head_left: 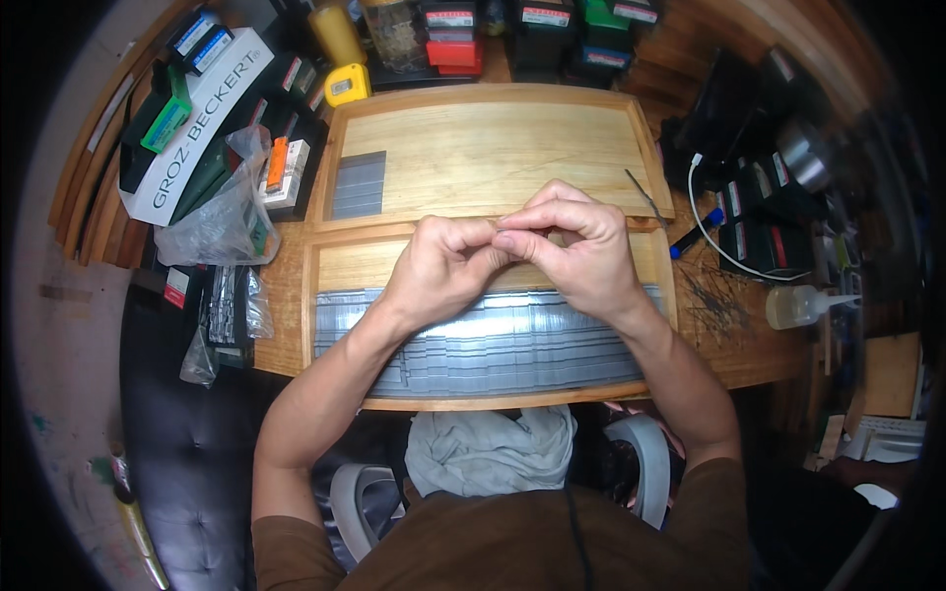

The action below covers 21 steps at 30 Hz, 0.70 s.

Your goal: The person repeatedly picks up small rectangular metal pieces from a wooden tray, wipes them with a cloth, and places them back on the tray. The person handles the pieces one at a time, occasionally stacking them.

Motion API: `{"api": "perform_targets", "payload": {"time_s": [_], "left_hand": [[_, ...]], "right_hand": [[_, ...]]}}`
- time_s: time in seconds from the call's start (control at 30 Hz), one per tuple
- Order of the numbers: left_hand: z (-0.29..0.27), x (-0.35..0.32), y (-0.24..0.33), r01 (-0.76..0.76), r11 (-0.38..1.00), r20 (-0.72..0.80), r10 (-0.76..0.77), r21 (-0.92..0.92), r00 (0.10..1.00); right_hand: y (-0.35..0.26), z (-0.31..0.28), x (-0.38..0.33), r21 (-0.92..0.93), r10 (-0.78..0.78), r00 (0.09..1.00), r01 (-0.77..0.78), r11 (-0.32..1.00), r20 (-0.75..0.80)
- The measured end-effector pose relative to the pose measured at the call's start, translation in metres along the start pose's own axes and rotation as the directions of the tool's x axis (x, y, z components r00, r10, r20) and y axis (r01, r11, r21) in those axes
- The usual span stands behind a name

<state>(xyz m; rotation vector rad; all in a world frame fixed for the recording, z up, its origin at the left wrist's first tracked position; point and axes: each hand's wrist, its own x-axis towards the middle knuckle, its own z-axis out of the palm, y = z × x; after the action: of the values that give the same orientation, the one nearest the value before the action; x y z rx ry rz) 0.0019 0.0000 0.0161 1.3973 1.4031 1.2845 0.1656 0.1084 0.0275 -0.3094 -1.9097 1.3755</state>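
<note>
Pinching thin metal needle [505, 230] fingertip-to-fingertip.

Person seen from above: brown short-sleeved shirt across the 6 o'clock edge, sleeves ending above the elbows; bare forearms; left hand [445, 264] and right hand [581, 251] without gloves, rings or watch; thin dark cord down the chest.

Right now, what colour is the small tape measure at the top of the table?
Yellow; the tape measure shows best in the head view.
</note>
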Motion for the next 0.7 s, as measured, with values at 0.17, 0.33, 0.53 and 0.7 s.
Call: {"api": "perform_targets", "payload": {"time_s": [0.17,0.33,0.53,0.7], "left_hand": [[0.0008,-0.0001,-0.0034,0.003,0.999,-0.018,-0.003,-0.033,1.000],[0.0017,0.0008,-0.0039,-0.023,0.999,-0.041,0.021,-0.040,0.999],[-0.0010,0.0005,-0.0004,0.015,0.999,-0.012,-0.016,-0.039,1.000],[0.0002,0.0003,-0.0056,-0.007,0.999,-0.025,0.006,-0.047,1.000]], "right_hand": [[0.0039,-0.0007,0.0006,0.018,0.016,1.000,-0.016,1.000,0.001],[0.0026,-0.0017,0.0014,-0.003,0.007,1.000,-0.007,1.000,0.017],[0.0014,-0.0020,0.0035,-0.003,0.017,1.000,-0.017,1.000,0.020],[0.0035,-0.0023,0.0027,0.023,0.013,1.000,-0.014,1.000,0.015]]}}
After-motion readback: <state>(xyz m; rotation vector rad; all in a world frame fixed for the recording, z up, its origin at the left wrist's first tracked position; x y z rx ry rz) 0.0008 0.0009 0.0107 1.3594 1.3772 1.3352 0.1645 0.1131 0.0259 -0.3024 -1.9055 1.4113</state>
